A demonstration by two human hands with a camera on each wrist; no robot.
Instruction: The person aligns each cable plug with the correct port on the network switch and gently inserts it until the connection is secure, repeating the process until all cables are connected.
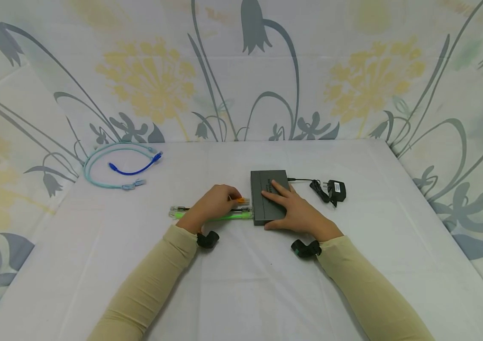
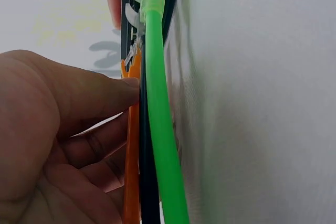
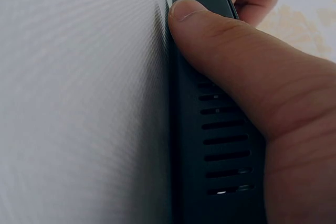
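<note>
Between thumb and fingers, my left hand (image 1: 213,204) pinches an orange network cable (image 2: 131,171) just behind its plug. That plug is right at the port side of a dark grey network switch (image 1: 259,189), overlapping it in the left wrist view. A green network cable (image 2: 157,72) has its plug at a port there, and a black network cable (image 2: 149,171) runs between the green and orange ones. My right hand (image 1: 294,210) rests on the switch, fingers spread straight over its top. The right thumb (image 3: 210,30) presses on the near, slotted side.
A black power adapter (image 1: 337,190) lies right of the switch, its cord running to the switch's far right corner. At the back left lie a coiled light-blue network cable (image 1: 89,176) and a short dark-blue one (image 1: 132,173). White cloth (image 1: 241,293) covers the table.
</note>
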